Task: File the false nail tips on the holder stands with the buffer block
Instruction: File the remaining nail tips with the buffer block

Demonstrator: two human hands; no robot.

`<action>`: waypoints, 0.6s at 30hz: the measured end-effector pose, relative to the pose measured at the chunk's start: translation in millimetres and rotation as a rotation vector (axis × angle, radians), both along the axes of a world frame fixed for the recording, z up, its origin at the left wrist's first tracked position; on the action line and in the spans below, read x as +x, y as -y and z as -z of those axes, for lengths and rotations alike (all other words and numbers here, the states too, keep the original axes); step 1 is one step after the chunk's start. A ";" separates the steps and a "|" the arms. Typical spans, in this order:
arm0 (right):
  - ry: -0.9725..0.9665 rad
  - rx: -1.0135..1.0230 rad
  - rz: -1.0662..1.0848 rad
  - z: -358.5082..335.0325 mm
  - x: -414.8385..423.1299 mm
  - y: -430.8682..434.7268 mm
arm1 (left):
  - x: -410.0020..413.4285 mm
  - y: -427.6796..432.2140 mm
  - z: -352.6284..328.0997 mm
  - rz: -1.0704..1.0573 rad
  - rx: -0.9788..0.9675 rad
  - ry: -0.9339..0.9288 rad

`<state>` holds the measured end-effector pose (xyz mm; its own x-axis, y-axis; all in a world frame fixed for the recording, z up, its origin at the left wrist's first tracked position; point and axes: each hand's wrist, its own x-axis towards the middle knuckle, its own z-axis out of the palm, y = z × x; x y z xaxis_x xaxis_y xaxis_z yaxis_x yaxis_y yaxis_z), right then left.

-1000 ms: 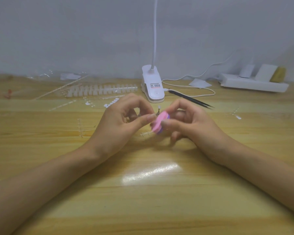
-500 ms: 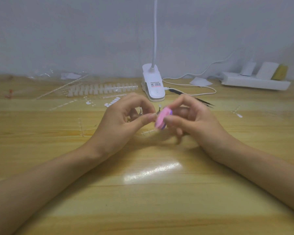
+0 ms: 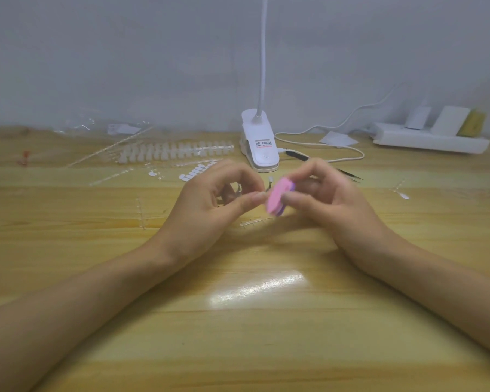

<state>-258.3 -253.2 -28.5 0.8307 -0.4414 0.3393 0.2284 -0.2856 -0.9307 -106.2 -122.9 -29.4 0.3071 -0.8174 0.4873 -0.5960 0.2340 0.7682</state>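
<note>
A pink and purple buffer block [image 3: 278,196] is pinched between the thumb and fingers of my right hand [image 3: 327,199], above the middle of the wooden table [image 3: 255,329]. My left hand [image 3: 212,202] faces it, fingers curled round a small holder stand with a nail tip [image 3: 270,180] poking up beside the block. The block's pink face lies against my left thumb tip. Most of the stand is hidden inside my left hand. A clear strip of holder stands [image 3: 255,222] lies on the table under my hands.
A white clip lamp [image 3: 260,145] stands behind my hands, its cable running right to a white power strip [image 3: 430,140]. Black tweezers [image 3: 348,174] lie behind my right hand. Rows of white nail tips [image 3: 176,151] and clear strips [image 3: 108,149] lie at the back left.
The buffer block has slid slightly up and down against the nail tip in my left hand. Both hands stay in about the same place.
</note>
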 end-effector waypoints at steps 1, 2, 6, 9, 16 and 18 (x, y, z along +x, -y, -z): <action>0.036 0.043 0.039 -1.0 -0.5 0.8 | -0.4 -0.5 -0.2 -0.003 -0.002 0.017; 0.030 0.058 0.050 -1.8 -0.6 0.6 | -0.7 -0.5 -0.1 -0.010 -0.005 0.027; -0.052 -0.045 -0.058 0.0 1.3 -3.4 | -0.8 -0.8 -0.2 -0.028 -0.017 0.018; 0.057 0.075 0.050 -3.5 0.0 -1.2 | -1.7 -1.6 -1.0 -0.030 -0.005 0.035; 0.055 0.068 0.059 -4.4 -0.5 -1.3 | -3.4 -1.5 -1.6 -0.021 0.011 0.033; -0.013 0.029 0.060 -3.2 0.4 -0.7 | -3.9 -1.8 -1.3 -0.035 0.007 0.033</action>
<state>-257.9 -252.6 -25.2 0.8065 -0.5003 0.3150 0.1997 -0.2710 -0.9416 -110.1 -121.1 -28.1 0.3192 -0.8103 0.4915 -0.6286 0.2071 0.7497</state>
